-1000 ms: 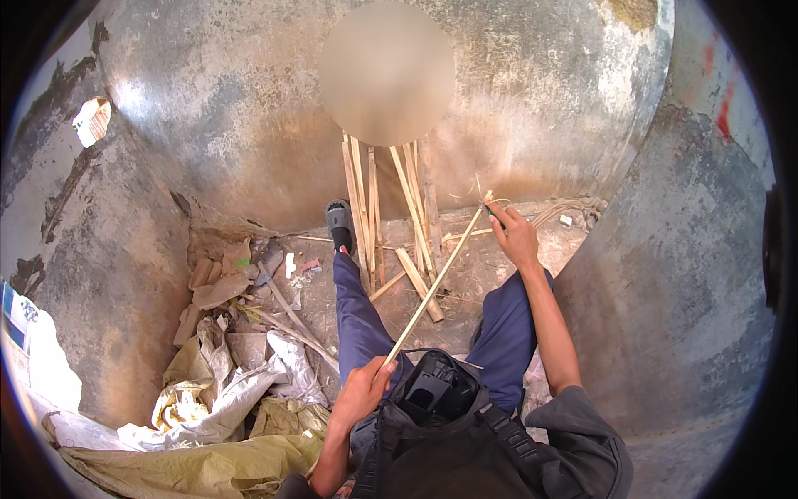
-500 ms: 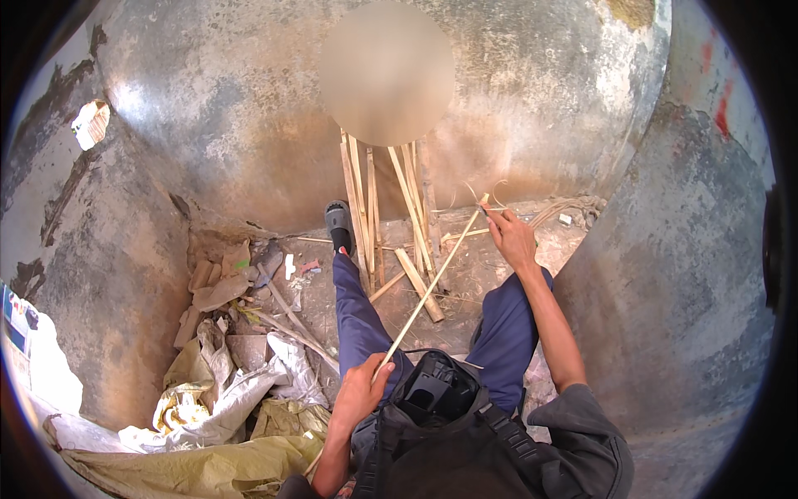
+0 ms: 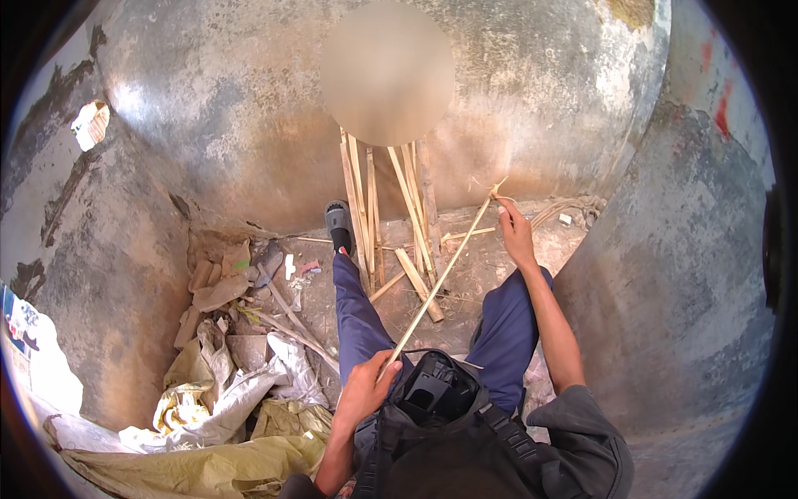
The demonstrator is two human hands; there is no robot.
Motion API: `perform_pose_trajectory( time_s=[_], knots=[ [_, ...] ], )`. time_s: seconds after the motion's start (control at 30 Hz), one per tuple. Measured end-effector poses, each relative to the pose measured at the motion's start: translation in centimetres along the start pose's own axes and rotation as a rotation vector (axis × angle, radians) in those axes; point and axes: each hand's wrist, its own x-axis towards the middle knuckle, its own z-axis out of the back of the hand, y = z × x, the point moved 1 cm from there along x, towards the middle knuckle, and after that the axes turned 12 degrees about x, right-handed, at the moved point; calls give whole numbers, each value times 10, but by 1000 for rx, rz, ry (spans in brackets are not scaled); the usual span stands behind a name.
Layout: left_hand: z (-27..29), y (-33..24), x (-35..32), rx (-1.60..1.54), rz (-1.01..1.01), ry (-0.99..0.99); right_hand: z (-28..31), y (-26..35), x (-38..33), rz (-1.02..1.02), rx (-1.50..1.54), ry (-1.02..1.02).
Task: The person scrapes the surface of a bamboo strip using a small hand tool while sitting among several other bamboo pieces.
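The left hand point(image 3: 366, 391) is closed around a thin bamboo strip point(image 3: 440, 281) slanting outward to the right. Farther out, the right hand point(image 3: 517, 237) has shifted slightly rightward beside curled shavings point(image 3: 497, 188), suggesting scraping at the tip; its grip is unclear.

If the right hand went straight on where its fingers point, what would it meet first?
Probably the pale shavings at the end of the strip, then perhaps the wall; depth is unclear.
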Motion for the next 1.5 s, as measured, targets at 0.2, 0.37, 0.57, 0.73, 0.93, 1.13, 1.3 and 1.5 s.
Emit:
perform_pose_trajectory(
  time_s=[0.2, 0.37, 0.57, 0.73, 0.93, 1.13, 1.3, 1.5],
  knots=[
    [-9, 17, -2, 54, -199, -68, 9, -29, 8, -188, 274, 61],
    [-6, 26, -3, -33, -16, 17, 10, -36, 11, -278, 393, 104],
    [12, 16, -3, -29, 46, -28, 9, -26, 11, -467, 561, 122],
    [17, 19, 1, -18, 54, 16, 9, -13, 8, -469, 518, 99],
    [13, 36, 4, -167, 139, 57, 20, -27, 9, -673, 451, -31],
    [3, 62, 15, -440, 214, 99, 22, -38, 5, -454, 258, 101],
    [7, 46, 31, -586, 185, 169, 7, 0, -9, -290, 239, 174],
    [0, 20, 43, -678, 166, 207, -43, 86, -69, -459, 467, 229]
  ],
)
